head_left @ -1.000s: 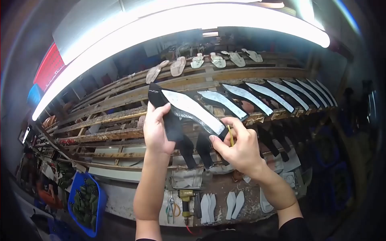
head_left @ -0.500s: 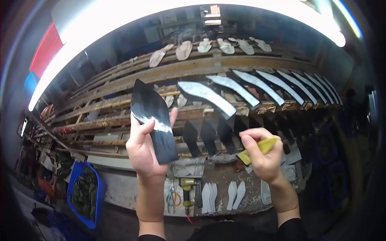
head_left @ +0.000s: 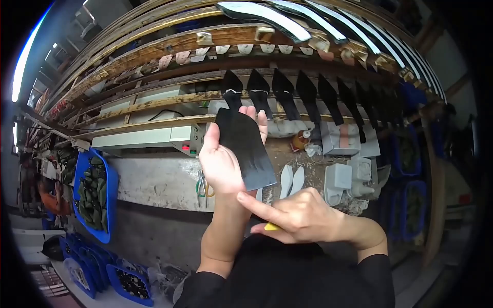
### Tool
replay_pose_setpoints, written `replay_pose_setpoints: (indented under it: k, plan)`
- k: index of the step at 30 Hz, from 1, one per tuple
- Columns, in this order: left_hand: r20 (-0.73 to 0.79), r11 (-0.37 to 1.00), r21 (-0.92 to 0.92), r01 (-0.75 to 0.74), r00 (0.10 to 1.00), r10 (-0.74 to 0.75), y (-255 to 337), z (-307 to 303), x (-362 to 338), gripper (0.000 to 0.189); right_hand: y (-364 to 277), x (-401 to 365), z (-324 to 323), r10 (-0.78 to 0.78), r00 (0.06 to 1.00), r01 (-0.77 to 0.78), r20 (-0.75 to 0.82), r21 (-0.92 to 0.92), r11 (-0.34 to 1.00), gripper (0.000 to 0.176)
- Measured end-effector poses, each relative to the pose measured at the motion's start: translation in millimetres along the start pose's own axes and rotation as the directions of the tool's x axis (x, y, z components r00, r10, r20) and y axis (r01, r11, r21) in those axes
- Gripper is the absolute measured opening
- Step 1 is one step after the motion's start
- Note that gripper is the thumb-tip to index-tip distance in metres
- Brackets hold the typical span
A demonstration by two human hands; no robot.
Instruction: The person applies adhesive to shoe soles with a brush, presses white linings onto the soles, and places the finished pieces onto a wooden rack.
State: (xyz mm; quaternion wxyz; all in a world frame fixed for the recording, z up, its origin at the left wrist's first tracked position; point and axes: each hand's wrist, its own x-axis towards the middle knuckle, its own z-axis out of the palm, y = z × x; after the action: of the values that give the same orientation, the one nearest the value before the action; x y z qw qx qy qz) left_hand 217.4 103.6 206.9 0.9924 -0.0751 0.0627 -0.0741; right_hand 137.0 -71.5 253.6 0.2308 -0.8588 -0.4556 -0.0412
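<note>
On the palm of my left hand point(head_left: 223, 167) rests a black curved sheet piece point(head_left: 246, 149), its wide straight end toward me. The thumb stands along its left edge and fingertips show behind its top. My right hand point(head_left: 298, 218) is closed around a small yellow tool point(head_left: 272, 226), mostly hidden under the fingers. Its index finger is stretched out, the tip near my left wrist and the lower corner of the black piece. Similar black pieces point(head_left: 284, 92) hang in a row on the rack beyond.
White-faced strips point(head_left: 264, 18) line the upper rack. On the bench point(head_left: 154, 179) are scissors point(head_left: 202, 190), white insole shapes point(head_left: 298, 179), a bottle point(head_left: 300, 140) and white containers point(head_left: 338, 179). A blue basket point(head_left: 112, 200) holds dark pieces at left; a person's arm point(head_left: 55, 200) shows beyond.
The view has tilted downward. My left hand has turned the black piece, bringing it lower and nearer. My right hand has come in left beside my left wrist, its index finger now extended.
</note>
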Motion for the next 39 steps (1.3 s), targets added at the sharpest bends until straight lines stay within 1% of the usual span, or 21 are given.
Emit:
replay_pose_setpoints:
  k: [1,5,6,10,11,15,16,20,22,25,26,30,31,35,37,38,39]
  plan:
    - [-0.002,1.0,0.009,0.006,1.0,-0.006,-10.7,-1.2,-2.6,0.047,4.7,-6.5,-2.4,0.005,1.0,-0.005,-0.01,0.002,1.0,0.051]
    - [-0.111,1.0,-0.008,0.015,0.994,-0.016,-54.8,-2.9,-18.1,0.046,27.4,-35.1,-12.6,-0.012,0.997,0.014,-0.074,0.031,0.999,0.06]
    - [-0.119,1.0,0.005,0.015,0.993,-0.014,-65.4,-6.2,-21.2,0.046,30.0,-49.6,-13.5,-0.008,0.996,0.012,-0.084,0.043,0.999,0.06]
    - [-0.205,0.992,-0.083,0.095,0.972,-0.11,-98.6,-27.1,-28.0,0.044,43.1,-112.4,-15.8,-0.011,0.996,0.015,-0.089,0.039,0.999,0.065]
    - [-0.213,0.993,-0.08,0.087,0.972,-0.103,-108.5,-30.0,-30.5,0.044,48.1,-121.8,-17.4,-0.012,0.996,0.016,-0.089,0.05,0.999,0.065]
    - [-0.336,0.97,-0.241,0.034,0.935,-0.116,-136.0,-25.6,-38.4,0.042,67.9,-134.3,-24.2,-0.063,0.994,0.08,-0.093,0.201,0.976,0.067]
    - [-0.334,0.972,-0.235,0.023,0.937,-0.103,-137.1,-26.6,-39.4,0.042,69.0,-138.2,-25.1,-0.074,0.993,0.092,-0.096,0.206,0.974,0.067]
    - [-0.271,0.994,-0.111,-0.004,0.962,-0.027,-132.7,-47.6,-39.6,0.044,69.4,-160.5,-26.7,-0.058,0.998,0.061,-0.027,0.089,0.994,0.067]
    - [-0.269,0.995,-0.1,0.009,0.963,-0.036,-139.5,-59.8,-42.9,0.044,66.3,-165.8,-25.7,-0.043,0.999,0.045,-0.018,0.08,0.996,0.067]
    - [-0.202,0.998,-0.056,0.032,0.979,-0.042,-147.6,-70.2,-36.8,0.044,70.0,-159.5,-27.3,-0.052,0.999,0.052,-0.011,0.017,0.999,0.068]
    - [-0.203,0.998,-0.058,0.031,0.978,-0.042,-148.2,-75.4,-34.0,0.044,73.5,-163.7,-24.4,-0.052,0.999,0.052,-0.009,0.017,0.999,0.068]
    - [-0.274,0.989,0.061,-0.135,0.95,0.147,-148.0,-100.0,-26.5,0.042,89.8,-202.0,0.4,0.086,0.988,-0.072,-0.13,0.11,0.991,0.07]
    - [-0.286,0.991,0.059,-0.12,0.949,0.132,-150.9,-102.7,-26.2,0.042,89.1,-202.7,2.3,0.105,0.986,-0.091,-0.127,0.11,0.99,0.07]
    - [-0.313,0.994,-0.113,0.011,0.949,-0.046,-157.9,-100.5,-26.7,0.039,86.3,-187.7,7.3,-0.021,1.0,0.022,-0.016,0.043,0.999,0.068]
    - [-0.432,0.998,-0.033,-0.051,0.901,0.032,-157.0,-103.2,-19.2,0.037,99.0,-203.8,16.0,0.119,0.987,-0.108,-0.104,0.098,0.989,0.052]
    - [-0.441,0.998,-0.041,-0.039,0.897,0.017,-154.4,-105.8,-18.5,0.037,115.0,-223.1,28.3,0.135,0.986,-0.125,-0.099,0.096,0.987,0.052]
    - [-0.44,0.999,0.011,-0.051,0.896,0.051,-149.5,-110.4,-20.1,0.037,136.1,-251.5,47.0,0.261,0.954,-0.219,-0.146,0.257,0.941,0.043]
